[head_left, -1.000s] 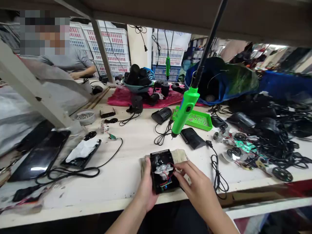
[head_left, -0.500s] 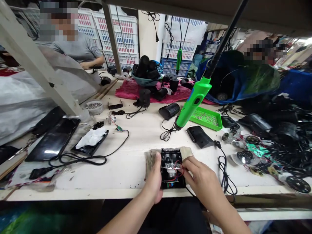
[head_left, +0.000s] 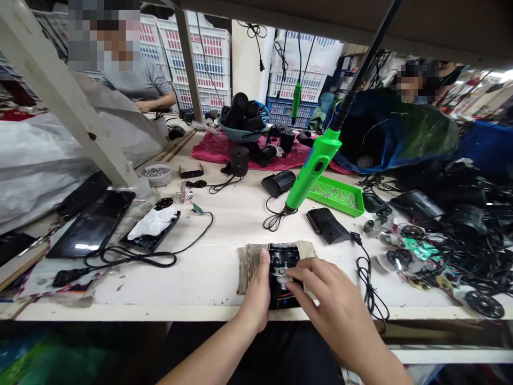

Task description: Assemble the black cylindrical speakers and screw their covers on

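A small black open housing [head_left: 282, 262] with red wires and a clear part inside lies on a folded grey cloth [head_left: 248, 261] at the bench's front edge. My left hand [head_left: 255, 295] grips the housing's left side, thumb up along it. My right hand [head_left: 332, 305] reaches over the housing from the right, its fingers pressed together on the parts inside and hiding most of the wiring.
A green electric screwdriver [head_left: 311, 172] hangs above the bench behind the housing. A green tray [head_left: 356, 200] of screws, a black cover [head_left: 327, 224], loose cables [head_left: 371, 291] and circuit parts [head_left: 417, 248] lie right. Black panels [head_left: 92, 224] lie left. Two other people sit beyond.
My right hand has moved left over the housing, covering the wires that showed before. The view has shifted slightly; my left hand keeps its grip.
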`<state>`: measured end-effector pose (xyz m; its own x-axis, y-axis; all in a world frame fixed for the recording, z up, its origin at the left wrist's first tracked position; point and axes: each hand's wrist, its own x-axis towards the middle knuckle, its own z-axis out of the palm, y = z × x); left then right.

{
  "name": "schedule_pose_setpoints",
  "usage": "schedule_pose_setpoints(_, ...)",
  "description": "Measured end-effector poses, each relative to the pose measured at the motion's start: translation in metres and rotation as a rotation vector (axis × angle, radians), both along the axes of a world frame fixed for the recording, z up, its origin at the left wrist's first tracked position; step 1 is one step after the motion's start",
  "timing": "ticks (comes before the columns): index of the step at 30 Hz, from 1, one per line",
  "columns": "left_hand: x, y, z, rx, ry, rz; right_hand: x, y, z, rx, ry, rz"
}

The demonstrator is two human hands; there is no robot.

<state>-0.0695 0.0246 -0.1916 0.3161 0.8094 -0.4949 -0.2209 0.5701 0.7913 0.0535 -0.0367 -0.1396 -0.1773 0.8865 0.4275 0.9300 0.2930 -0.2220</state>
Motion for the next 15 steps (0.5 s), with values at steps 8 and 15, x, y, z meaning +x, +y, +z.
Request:
schedule_pose_setpoints(8,0.000,-0.001,-0.005,-0.061,-0.074,0.123,-0.002,0.017,-0.013,-0.020,0.060,0.081)
schedule_pose_setpoints(15,0.004,-0.003,-0.010,-0.022,-0.061,0.179,-0.003,0.015,-0.016,-0.019,0.087,0.085)
